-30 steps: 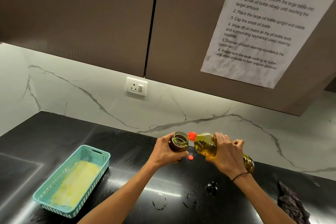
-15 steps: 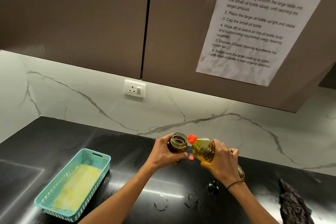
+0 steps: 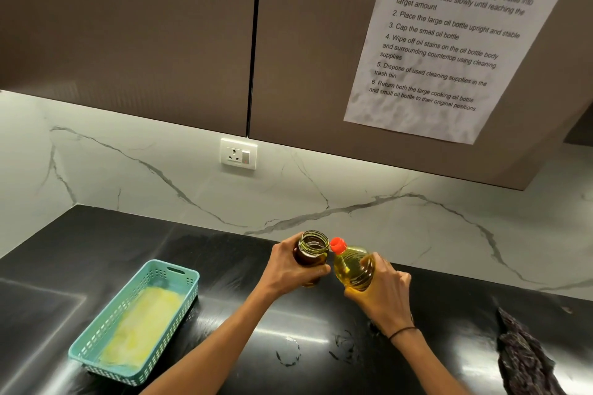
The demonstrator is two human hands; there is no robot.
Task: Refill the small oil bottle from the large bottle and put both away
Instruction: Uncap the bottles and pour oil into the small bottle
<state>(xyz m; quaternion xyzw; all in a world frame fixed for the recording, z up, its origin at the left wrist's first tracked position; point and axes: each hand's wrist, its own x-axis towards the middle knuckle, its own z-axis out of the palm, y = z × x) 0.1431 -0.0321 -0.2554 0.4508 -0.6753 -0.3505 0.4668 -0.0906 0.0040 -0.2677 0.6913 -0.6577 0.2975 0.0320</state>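
- Centre frame, the left hand (image 3: 290,269) grips the uncapped small oil bottle (image 3: 310,256).
- The right hand (image 3: 383,293) grips the tilted large bottle (image 3: 353,268), spout beside its mouth.
- Pouring looks unfinished; capping and storing remain.

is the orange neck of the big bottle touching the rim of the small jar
Cannot tell. In the head view the large bottle's orange neck sits right beside the small bottle's open rim, with no clear gap between them, but the angle does not plainly show contact.

Basket (image 3: 134,324) left, cloth (image 3: 526,359) right; bare counter (image 3: 305,330) between.
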